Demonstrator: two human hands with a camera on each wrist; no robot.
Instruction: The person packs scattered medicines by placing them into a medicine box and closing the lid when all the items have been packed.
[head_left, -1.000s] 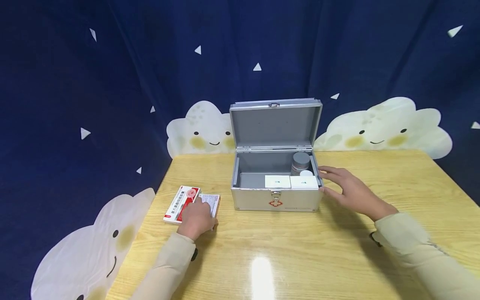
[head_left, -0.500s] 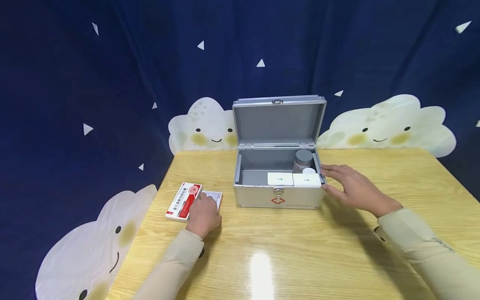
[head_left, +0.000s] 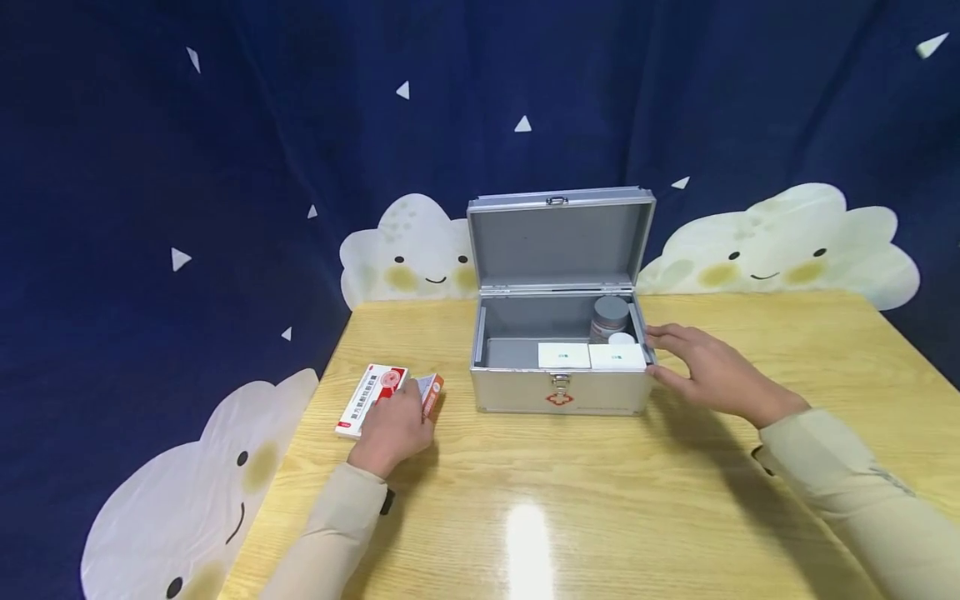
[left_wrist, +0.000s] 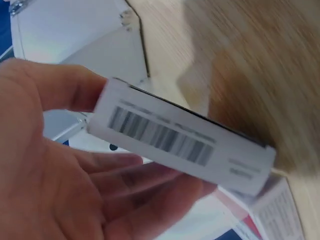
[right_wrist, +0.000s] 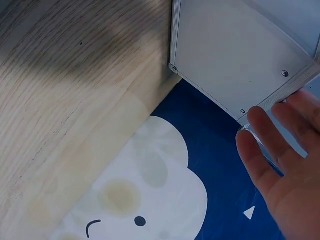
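My left hand pinches a small medicine box between thumb and fingers, tilted up off flat. In the left wrist view its white barcoded end faces the camera. Right beside it lies a flat white-and-red medicine box, partly covered by that hand. An aluminium first-aid case stands with its lid raised. My right hand touches the case's right side near the top rim, its fingers extended and only loosely bent in the right wrist view.
Inside the case, two white boxes stand along the front right. Behind them are a grey-lidded jar and a white round cap. A wooden table carries everything; a dark blue curtain with cloud prints hangs behind and at left.
The small medicine box has gone from lying flat to tilted, showing its orange side, with the left hand gripping it. The right hand stays at the case's side; the head view shifted slightly.
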